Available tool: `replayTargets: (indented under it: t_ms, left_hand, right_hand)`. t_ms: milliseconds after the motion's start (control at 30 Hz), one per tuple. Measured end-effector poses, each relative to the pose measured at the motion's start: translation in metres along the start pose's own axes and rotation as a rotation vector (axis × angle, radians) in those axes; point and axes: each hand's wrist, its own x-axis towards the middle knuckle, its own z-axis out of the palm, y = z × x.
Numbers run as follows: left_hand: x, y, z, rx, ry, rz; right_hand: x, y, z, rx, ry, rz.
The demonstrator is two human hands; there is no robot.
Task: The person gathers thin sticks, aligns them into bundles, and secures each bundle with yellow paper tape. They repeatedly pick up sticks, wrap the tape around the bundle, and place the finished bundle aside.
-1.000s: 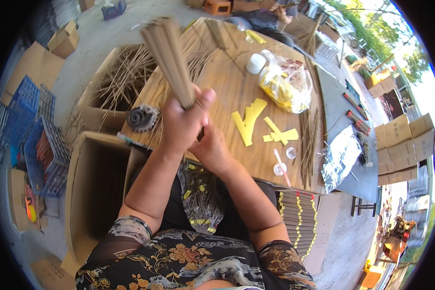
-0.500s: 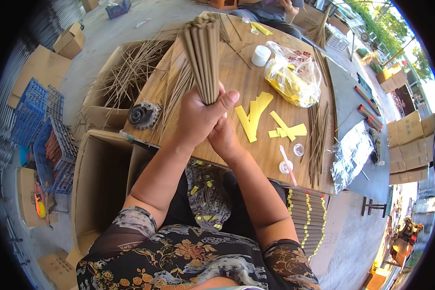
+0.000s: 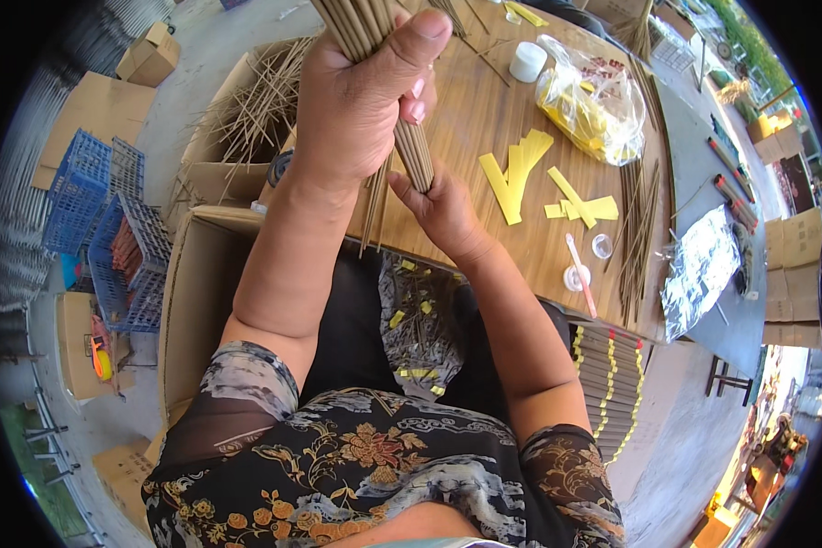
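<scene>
A thick bundle of thin brown incense sticks (image 3: 415,155) is held aslant over the near side of the wooden table. My left hand (image 3: 349,117) wraps round its upper part, thumb lying across the front. Lower down, my right hand (image 3: 442,214) closes round the bottom end between thumb and fingers. The bundle's top runs out of the picture. Yellow paper strips (image 3: 518,173) lie on the tabletop to the right of my hands. Some loose sticks (image 3: 374,212) are on the table beneath my left wrist.
Farther right are a clear bag of yellow strips (image 3: 590,114), a white jar (image 3: 528,62), a small tub (image 3: 576,278) with a pinkish stick, and crumpled foil (image 3: 700,265). An open carton of loose sticks (image 3: 260,110) stands left. Taped bundles (image 3: 607,384) lie below the table's right edge.
Both hands have shifted: the left rose up the bundle, and the right moved to its lower end. More of the lower bundle shows, and the whole view has shifted slightly.
</scene>
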Motion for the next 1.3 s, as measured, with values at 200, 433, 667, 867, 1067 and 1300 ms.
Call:
replayTargets:
  t_ms: [200, 433, 667, 867, 1067, 1300]
  left_hand:
    - [0.004, -0.016, -0.005, -0.088, 0.046, -0.041]
    - [-0.003, -0.02, 0.005, 0.017, -0.056, -0.073]
    - [-0.007, -0.031, 0.011, 0.06, 0.07, -0.115]
    - [-0.02, -0.031, 0.008, 0.115, 0.088, -0.121]
    - [-0.012, 0.021, -0.003, -0.242, -0.005, -0.253]
    - [-0.079, 0.026, 0.033, -0.081, 0.229, -0.447]
  right_hand:
    - [0.003, -0.008, -0.007, 0.02, 0.023, 0.007]
    - [0.007, -0.003, -0.005, 0.097, 0.05, -0.045]
    - [0.01, 0.009, -0.002, 0.149, 0.094, -0.113]
    - [-0.003, 0.012, 0.006, 0.167, 0.084, -0.04]
    - [-0.038, -0.054, -0.006, 0.341, -0.179, 0.238]
    - [-0.085, -0.071, 0.004, 0.327, -0.058, 0.159]
